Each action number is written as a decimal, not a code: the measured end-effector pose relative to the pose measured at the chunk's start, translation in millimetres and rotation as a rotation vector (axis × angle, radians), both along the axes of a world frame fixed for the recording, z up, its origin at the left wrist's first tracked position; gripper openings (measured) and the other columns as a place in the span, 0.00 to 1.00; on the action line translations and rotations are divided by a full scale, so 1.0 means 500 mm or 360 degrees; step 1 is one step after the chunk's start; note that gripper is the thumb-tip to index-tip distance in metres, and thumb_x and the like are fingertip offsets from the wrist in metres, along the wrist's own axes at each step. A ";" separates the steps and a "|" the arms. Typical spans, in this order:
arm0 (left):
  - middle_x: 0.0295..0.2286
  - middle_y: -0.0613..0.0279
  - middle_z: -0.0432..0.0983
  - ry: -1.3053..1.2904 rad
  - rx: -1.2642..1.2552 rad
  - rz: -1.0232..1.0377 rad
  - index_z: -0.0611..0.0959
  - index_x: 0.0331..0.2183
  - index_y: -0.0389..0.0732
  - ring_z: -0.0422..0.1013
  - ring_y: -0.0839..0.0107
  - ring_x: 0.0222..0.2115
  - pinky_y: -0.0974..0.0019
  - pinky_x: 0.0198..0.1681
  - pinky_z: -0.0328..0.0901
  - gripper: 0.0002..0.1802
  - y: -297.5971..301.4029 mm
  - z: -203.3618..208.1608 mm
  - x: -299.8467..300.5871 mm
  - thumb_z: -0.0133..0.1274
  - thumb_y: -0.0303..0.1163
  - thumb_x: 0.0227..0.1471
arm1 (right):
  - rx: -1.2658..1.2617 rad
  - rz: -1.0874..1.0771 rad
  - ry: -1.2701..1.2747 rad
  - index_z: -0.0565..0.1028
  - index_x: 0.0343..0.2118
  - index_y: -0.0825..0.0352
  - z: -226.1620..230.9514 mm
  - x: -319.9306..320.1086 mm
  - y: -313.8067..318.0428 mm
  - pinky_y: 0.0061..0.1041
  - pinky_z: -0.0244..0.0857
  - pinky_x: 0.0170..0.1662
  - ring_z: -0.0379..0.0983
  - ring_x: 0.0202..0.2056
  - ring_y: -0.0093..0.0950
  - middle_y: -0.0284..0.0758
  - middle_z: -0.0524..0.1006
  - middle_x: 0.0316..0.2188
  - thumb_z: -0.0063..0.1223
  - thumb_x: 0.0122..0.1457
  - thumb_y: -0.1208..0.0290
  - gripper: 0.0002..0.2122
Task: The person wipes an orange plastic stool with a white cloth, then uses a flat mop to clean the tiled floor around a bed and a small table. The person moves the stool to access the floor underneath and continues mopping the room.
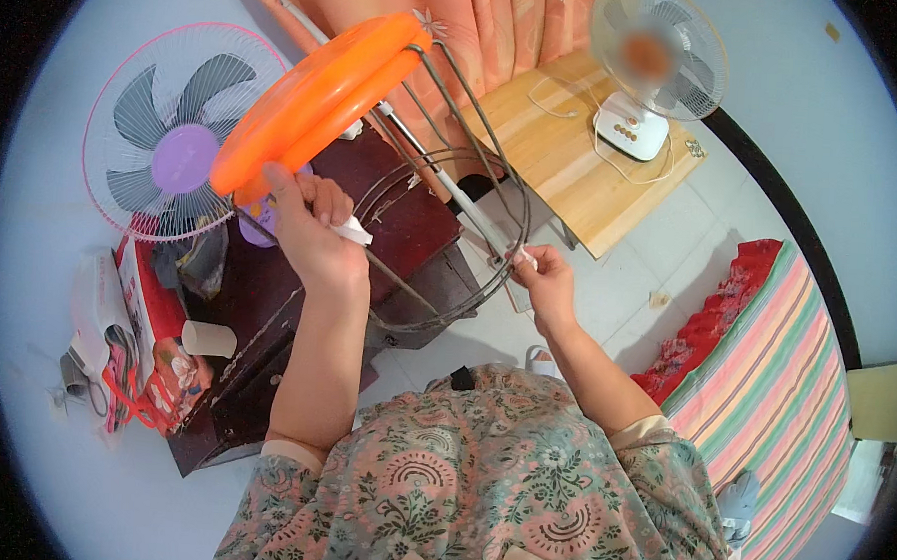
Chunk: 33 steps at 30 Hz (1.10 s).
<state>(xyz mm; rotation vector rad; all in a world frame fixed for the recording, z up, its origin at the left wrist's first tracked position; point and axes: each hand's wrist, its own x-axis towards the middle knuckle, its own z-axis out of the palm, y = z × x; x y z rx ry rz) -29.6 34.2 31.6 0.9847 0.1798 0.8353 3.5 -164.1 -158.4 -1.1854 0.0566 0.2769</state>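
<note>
A stool with a round orange seat (311,99) and grey metal legs (393,283) is held up tilted in front of me, legs toward the right. My left hand (316,224) grips it at the seat's lower edge, thumb against the orange plastic. From those curled fingers sticks out a bit of white tissue (353,232). My right hand (550,284) is closed in a pinch on a small white tissue (525,257), pressed to the metal ring near the leg ends.
Behind the stool is a dark red table (267,317) with a pink-rimmed fan (186,158), bags (142,317) and a white cup (209,340). A wooden table (546,114) at the back right carries a white fan (632,128). A striped bed (765,374) stands right.
</note>
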 end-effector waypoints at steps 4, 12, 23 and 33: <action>0.09 0.74 0.45 -0.0021 -0.0022 0.0027 0.59 0.13 0.48 0.44 0.80 0.11 0.75 0.15 0.41 0.27 -0.020 0.004 0.027 0.41 0.52 0.55 | -0.0084 0.0027 -0.0036 0.71 0.31 0.70 -0.014 -0.055 0.019 0.16 0.63 0.31 0.68 0.26 0.17 0.30 0.74 0.25 0.52 0.53 0.77 0.05; 0.08 0.74 0.46 -0.0009 -0.0075 0.0050 0.61 0.13 0.48 0.44 0.82 0.10 0.76 0.15 0.42 0.26 -0.054 0.002 0.063 0.43 0.53 0.54 | -0.0466 0.0192 -0.0216 0.73 0.28 0.70 -0.016 -0.111 0.060 0.17 0.56 0.23 0.60 0.20 0.14 0.26 0.70 0.17 0.55 0.51 0.74 0.05; 0.07 0.73 0.45 -0.0183 -0.0048 -0.0311 0.53 0.09 0.48 0.44 0.78 0.11 0.73 0.17 0.42 0.31 0.017 -0.054 -0.024 0.35 0.54 0.56 | -0.0368 0.1156 -0.0202 0.72 0.35 0.70 0.016 -0.105 -0.003 0.18 0.67 0.31 0.73 0.28 0.20 0.34 0.77 0.25 0.53 0.53 0.75 0.08; 0.12 0.79 0.48 -0.0003 0.0045 0.0000 0.65 0.22 0.48 0.44 0.84 0.11 0.78 0.15 0.40 0.21 0.120 -0.115 -0.193 0.35 0.53 0.57 | -0.0527 0.0363 -0.0062 0.70 0.41 0.70 -0.058 0.238 0.000 0.21 0.67 0.34 0.72 0.32 0.23 0.36 0.74 0.32 0.47 0.57 0.70 0.12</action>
